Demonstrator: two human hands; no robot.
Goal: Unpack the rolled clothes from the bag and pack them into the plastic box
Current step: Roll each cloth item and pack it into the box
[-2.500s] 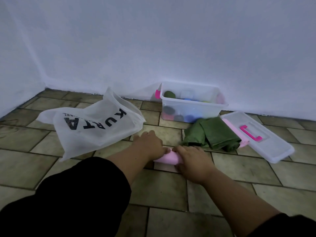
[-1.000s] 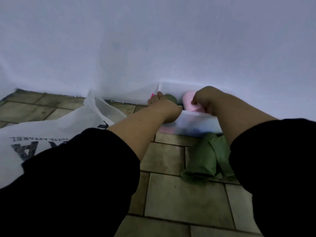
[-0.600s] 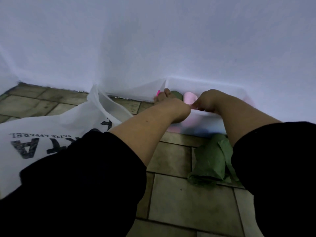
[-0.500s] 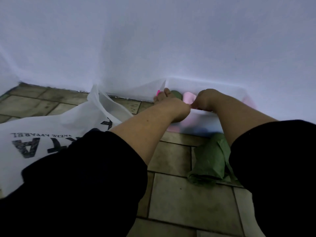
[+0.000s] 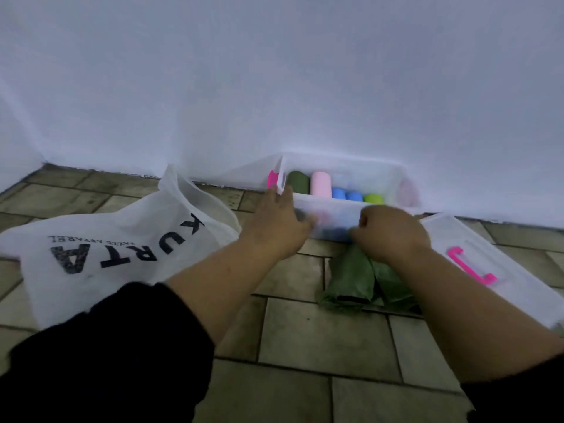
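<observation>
The clear plastic box (image 5: 393, 178) stands against the wall. Inside it stand a dark green roll (image 5: 298, 181), a pink roll (image 5: 320, 183), blue rolls (image 5: 346, 194) and a light green roll (image 5: 373, 198). My left hand (image 5: 274, 227) hovers with spread fingers by the box's near left corner, holding nothing. My right hand (image 5: 390, 233) is curled over the top of a green cloth (image 5: 351, 279) lying on the floor in front of the box; whether it grips the cloth is unclear. The white bag (image 5: 100, 248) with black lettering lies to the left.
The box's clear lid (image 5: 518, 288) with a pink handle (image 5: 471, 265) lies on the tiled floor to the right. A white wall runs right behind the box. My black sleeves fill the lower corners.
Both hands have left the box and come back toward me. The pink roll that my right hand set in now stands inside beside the dark green one. The view has pulled back.
</observation>
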